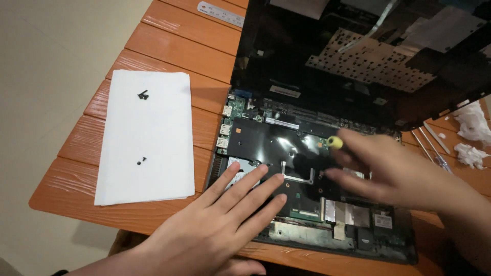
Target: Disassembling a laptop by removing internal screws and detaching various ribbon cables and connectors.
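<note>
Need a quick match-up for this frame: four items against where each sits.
Items:
1. left hand
2. yellow-capped tool
3. black screws
4. steel ruler

Places:
A. on the white paper sheet
B. at the table's far edge, top of frame
C. flat on the opened laptop base
D. at the right hand's fingertips

Pairs: 1-C, 2-D, 3-A, 4-B
</note>
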